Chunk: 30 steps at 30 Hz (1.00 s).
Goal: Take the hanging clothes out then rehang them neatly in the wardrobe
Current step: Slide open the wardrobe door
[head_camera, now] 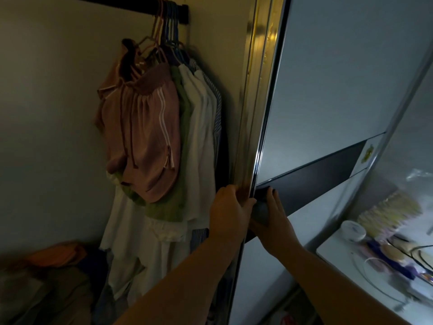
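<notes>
Inside the open wardrobe, several garments hang bunched at the right end of a dark rail [145,7]. Pink shorts with white stripes [150,127] are in front, then a green piece [182,141], white clothes [201,127] and a blue striped shirt [218,109] against the side. My left hand [228,207] grips the metal edge of the sliding door [328,90]. My right hand [277,221] lies flat against the door's dark band, fingers apart.
Folded clothes, one orange [58,254], are piled on the wardrobe floor at the lower left. To the right stands a white table [339,249] with a small white jar [353,231], cables and clutter.
</notes>
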Each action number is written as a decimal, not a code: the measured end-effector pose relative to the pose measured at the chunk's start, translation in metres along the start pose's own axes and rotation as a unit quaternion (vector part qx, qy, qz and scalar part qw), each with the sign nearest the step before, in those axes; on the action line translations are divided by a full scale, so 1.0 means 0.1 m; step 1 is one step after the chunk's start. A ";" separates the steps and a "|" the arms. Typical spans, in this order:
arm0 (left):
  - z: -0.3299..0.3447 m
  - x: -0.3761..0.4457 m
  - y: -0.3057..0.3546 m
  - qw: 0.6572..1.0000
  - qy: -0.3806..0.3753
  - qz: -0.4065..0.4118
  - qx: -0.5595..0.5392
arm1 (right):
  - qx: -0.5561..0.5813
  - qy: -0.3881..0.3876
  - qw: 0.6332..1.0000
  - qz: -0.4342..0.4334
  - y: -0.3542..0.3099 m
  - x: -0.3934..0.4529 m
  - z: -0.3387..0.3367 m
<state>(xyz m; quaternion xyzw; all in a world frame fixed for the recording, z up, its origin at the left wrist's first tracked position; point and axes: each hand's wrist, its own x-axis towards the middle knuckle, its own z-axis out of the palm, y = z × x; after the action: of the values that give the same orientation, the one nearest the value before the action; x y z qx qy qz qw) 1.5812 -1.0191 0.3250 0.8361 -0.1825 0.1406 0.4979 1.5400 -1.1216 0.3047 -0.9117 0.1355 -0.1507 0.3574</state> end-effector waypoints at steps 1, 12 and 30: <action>0.01 0.00 0.00 1.000 0.003 0.003 0.003 | -0.003 0.000 1.000 -0.001 0.02 0.01 0.00; 0.17 0.05 0.04 0.997 0.005 0.029 0.069 | -0.011 0.006 1.000 -0.002 0.12 0.11 -0.09; 0.03 0.07 0.12 0.994 -0.069 0.015 0.088 | -0.001 0.003 1.000 -0.029 0.18 0.12 -0.14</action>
<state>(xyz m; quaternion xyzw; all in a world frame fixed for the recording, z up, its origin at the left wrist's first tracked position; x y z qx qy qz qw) 1.5823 -1.0277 0.3357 0.8816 -0.2158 0.1059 0.4062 1.5437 -1.1476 0.3039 -0.9151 0.1105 -0.1633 0.3516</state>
